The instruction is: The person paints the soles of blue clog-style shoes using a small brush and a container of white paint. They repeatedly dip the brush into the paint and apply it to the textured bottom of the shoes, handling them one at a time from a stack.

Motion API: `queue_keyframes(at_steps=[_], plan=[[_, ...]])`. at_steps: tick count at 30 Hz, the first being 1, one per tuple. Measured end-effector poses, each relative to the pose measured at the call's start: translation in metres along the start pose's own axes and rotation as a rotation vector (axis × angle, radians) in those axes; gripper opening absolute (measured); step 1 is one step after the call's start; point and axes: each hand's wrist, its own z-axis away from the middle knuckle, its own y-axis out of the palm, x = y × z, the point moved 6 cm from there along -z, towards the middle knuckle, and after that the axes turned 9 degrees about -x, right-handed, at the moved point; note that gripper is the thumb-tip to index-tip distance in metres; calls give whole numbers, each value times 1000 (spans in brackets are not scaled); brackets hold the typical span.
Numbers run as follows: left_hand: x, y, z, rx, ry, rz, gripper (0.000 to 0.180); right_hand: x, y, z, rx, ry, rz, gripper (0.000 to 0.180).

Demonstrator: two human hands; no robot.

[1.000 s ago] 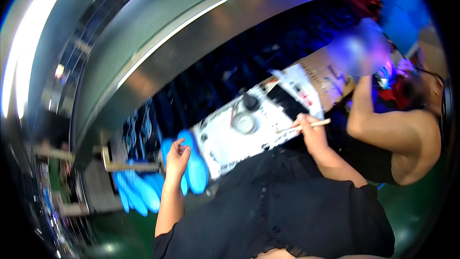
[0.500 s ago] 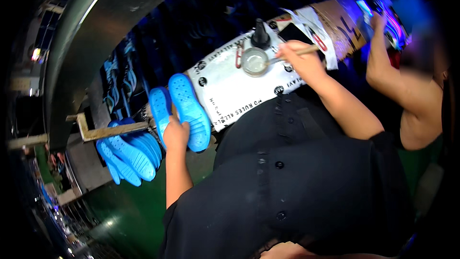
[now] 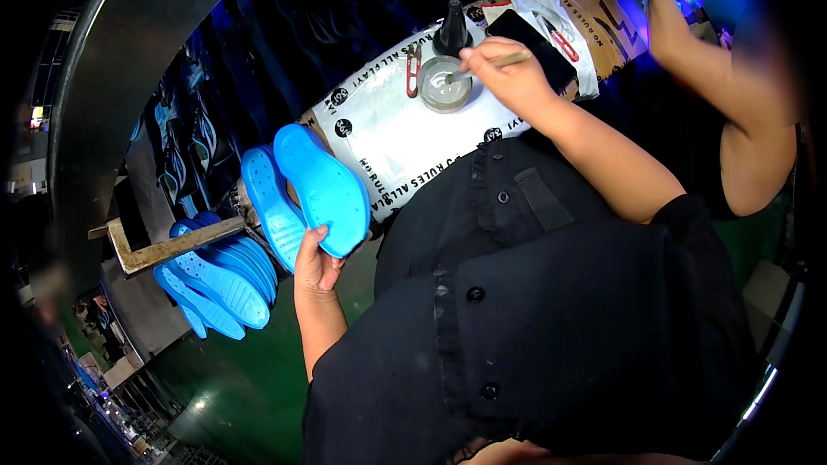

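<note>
Left hand [image 3: 317, 265] is clamped on the heel end of a blue shoe sole [image 3: 320, 188], fingers wrapped round its edge, sole held up over the lap w/ its inner face toward the camera. A second blue sole [image 3: 269, 205] sits just behind it, touching. Right hand [image 3: 510, 77] is closed round a thin brush [image 3: 491, 63], tip dipped in the small round glue pot [image 3: 444, 84] on the white plastic sheet [image 3: 405, 133] covering the bench.

Progress, as I read it: brush is loading, nothing shows on the held sole yet, so coating looks not begun on this one. A stack of blue soles [image 3: 220, 280] waits low left by a metal bar [image 3: 172, 245]; can't tell if those are done or pending.

Also on the bench: black cone nozzle [image 3: 450, 28], red snips [image 3: 413, 71]. Another person's arm [image 3: 715, 77] works far right, hand near a glowing blue item.
</note>
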Motion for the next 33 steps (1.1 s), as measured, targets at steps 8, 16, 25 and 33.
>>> queue_keyframes(at_steps=[8,16,25,33], plan=[[-39,89,40,-204,785,-472,51,-5,-27,8,-191,413,-549,36],[-58,168,54,-196,1200,-601,47,82,-21,19,118,143,-527,36],[-57,191,71,-157,1250,-576,42,140,-4,37,94,-483,-169,23],[-58,188,72,-180,1299,-615,42,132,-6,38,63,-502,-100,22]])
